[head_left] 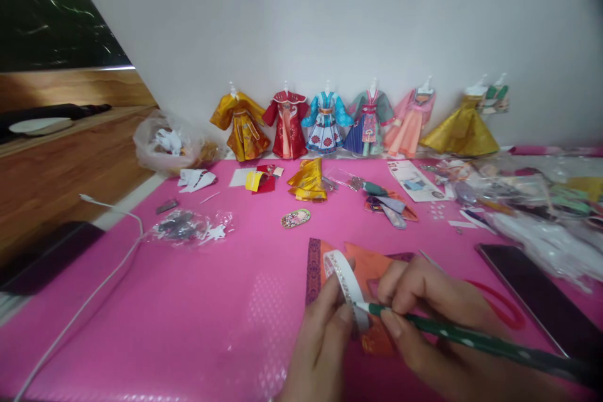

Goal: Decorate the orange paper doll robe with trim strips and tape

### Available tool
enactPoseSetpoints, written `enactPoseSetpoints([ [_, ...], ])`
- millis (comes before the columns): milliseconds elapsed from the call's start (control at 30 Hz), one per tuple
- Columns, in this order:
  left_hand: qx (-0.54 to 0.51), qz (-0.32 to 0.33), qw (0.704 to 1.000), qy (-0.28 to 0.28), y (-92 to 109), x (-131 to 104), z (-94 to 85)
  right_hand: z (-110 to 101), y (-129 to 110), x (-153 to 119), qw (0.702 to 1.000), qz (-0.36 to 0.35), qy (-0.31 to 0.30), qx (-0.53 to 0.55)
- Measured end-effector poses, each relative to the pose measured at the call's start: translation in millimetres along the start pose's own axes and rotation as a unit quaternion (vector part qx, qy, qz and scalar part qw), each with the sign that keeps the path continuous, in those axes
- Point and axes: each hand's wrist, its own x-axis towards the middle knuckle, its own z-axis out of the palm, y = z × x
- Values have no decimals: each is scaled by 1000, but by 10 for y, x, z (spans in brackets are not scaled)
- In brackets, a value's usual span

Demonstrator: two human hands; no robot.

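Note:
My left hand [323, 342] is closed on a curved white strip [345, 273] with a line of small glittering stones along it. My right hand [438, 314] pinches a slim dark green pencil with pale dots [464, 336]; its white tip meets the strip, or very nearly, beside my left fingertips. Below both hands lies orange doll-dress fabric [360, 257] with a dark purple patterned border, partly covered by them. Just beyond it, an oval tin of tiny beads [296, 218] rests on the pink mat [211, 301].
Several dressed doll forms [326, 122] stand along the wall. A gold cloth piece [308, 181] and folded fabrics [389, 204] lie mid-mat. Plastic bags [532, 213] and a phone [527, 295] are right; a small bag [181, 226] and a white cable [101, 282] are left.

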Motion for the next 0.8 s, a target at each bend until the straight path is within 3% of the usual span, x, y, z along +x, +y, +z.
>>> enactPoseSetpoints([
  [333, 30, 24, 998, -41, 51, 35, -12, 12, 5, -1, 1000, -11, -2, -19],
  [800, 26, 6, 999, -25, -3, 31, -31, 6, -12, -3, 999, 10, -9, -36],
])
